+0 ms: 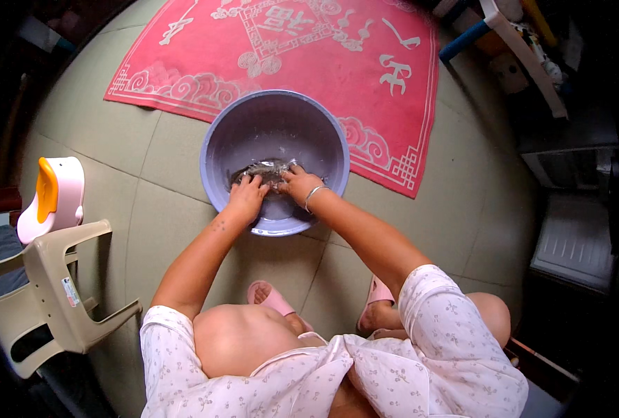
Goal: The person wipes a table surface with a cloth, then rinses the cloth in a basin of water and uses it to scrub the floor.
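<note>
Both hands are pressing into a basin point(219, 139). The left hand point(245, 197) and right hand point(300, 184) are gripping a wet grey cloth point(268, 169) with curled fingers.

A red patterned mat point(288, 56) lies beyond; a beige plastic chair point(51, 292) stands left.

One head-worn view looks steeply down, close above the basin point(274, 160).

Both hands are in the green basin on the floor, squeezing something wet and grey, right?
Almost. The basin is purple, not green, as the head view shows. Both the left hand and the right hand are in it, on a wet grey thing.
</note>
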The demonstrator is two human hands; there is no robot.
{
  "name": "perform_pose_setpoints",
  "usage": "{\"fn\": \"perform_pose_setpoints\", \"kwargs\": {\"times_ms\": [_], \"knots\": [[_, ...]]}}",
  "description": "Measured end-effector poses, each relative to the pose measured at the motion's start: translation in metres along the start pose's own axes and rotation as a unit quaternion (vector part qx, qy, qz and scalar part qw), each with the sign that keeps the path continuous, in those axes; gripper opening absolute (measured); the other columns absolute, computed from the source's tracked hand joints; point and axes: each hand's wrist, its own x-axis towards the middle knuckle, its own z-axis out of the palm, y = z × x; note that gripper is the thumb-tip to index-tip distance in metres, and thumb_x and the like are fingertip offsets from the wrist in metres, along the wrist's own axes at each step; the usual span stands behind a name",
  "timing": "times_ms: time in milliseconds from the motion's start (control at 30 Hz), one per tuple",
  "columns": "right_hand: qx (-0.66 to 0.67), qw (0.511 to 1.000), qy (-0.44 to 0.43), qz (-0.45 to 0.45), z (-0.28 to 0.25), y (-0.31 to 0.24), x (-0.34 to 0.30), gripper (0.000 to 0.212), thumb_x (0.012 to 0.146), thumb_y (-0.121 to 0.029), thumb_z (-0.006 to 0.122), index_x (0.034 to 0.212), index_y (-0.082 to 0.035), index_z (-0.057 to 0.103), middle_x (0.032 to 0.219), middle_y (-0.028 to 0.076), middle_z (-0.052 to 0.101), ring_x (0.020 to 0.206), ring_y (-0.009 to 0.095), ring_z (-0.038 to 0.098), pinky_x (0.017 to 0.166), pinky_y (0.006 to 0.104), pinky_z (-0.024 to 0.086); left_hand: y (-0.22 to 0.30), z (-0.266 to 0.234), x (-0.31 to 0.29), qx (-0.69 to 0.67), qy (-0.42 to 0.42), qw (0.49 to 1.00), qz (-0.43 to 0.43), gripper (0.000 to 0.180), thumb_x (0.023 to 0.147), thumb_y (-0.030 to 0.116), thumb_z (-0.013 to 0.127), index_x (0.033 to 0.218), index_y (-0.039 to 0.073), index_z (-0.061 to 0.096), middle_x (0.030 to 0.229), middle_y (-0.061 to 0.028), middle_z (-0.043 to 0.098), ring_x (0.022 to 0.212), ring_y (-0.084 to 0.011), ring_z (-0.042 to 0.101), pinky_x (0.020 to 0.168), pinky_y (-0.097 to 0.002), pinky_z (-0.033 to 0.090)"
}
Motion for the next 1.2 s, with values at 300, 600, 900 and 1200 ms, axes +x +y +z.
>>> {"fn": "perform_pose_setpoints", "kwargs": {"times_ms": [300,600,900,1200], "knots": [[0.267,0.951,0.143,0.058,-0.042,0.041,-0.03,0.017,0.083,-0.015,0.06,0.095,-0.005,0.065,0.09,0.019,0.066,0.087,0.035,0.064,0.075,0.042,0.051,-0.038,-0.025,-0.018,-0.3,0.205,0.932,-0.009,0.018,0.082,0.003,0.055,0.099,0.004,0.061,0.09,-0.0158,0.066,0.085,-0.0294,0.064,0.076,-0.0362,0.048],[0.539,0.832,0.132,0.014,-0.113,0.022,-0.034,0.027,0.091,-0.026,0.057,0.101,-0.002,0.064,0.085,0.004,0.063,0.08,0.011,0.057,0.073,0.0289,0.047,-0.039,-0.058,-0.029,-0.504,0.155,0.849,-0.036,0.034,0.083,0.014,0.063,0.114,0.003,0.056,0.105,-0.0043,0.061,0.098,-0.0146,0.056,0.089,-0.0305,0.044],[0.696,0.717,0.025,-0.025,-0.157,-0.023,-0.011,0.04,0.078,-0.025,0.072,0.108,-0.001,0.064,0.096,0.008,0.066,0.087,0.014,0.061,0.08,0.0287,0.049,0.005,-0.102,-0.041,-0.571,0.12,0.807,0.094,0.076,0.072,0.027,0.08,0.132,0.003,0.04,0.12,-0.0055,0.054,0.113,-0.017,0.05,0.098,-0.0332,0.04],[0.583,0.81,0.065,-0.015,-0.132,0.011,-0.037,0.027,0.084,-0.014,0.066,0.107,-0.001,0.063,0.089,0.004,0.065,0.079,0.01,0.058,0.072,0.0261,0.048,-0.014,-0.107,-0.051,-0.544,0.217,0.809,0.056,0.022,0.092,0.017,0.046,0.106,0.003,0.054,0.089,0.0016,0.052,0.08,-0.0058,0.047,0.071,-0.0219,0.04]]}}
